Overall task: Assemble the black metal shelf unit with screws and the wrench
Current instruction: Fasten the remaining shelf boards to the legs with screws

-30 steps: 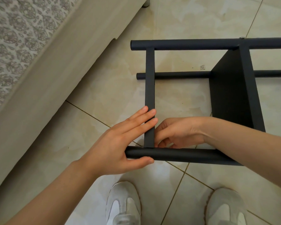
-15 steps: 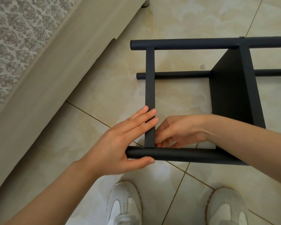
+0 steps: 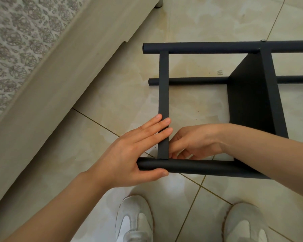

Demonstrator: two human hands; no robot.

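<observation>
Working at the shelf unit (image 3: 252, 102) corner
Left hand (image 3: 129, 154) fingers (image 3: 157, 130) flat across the crossbar (image 3: 163, 93); right hand (image 3: 196, 142) fingers curled beside them, grip unclear.

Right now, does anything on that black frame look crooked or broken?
Nothing stands out. The black shelf frame lies on its side, crossbar square to the near tube. The left hand braces that joint; the right hand is curled beside it, any contents hidden.
</observation>
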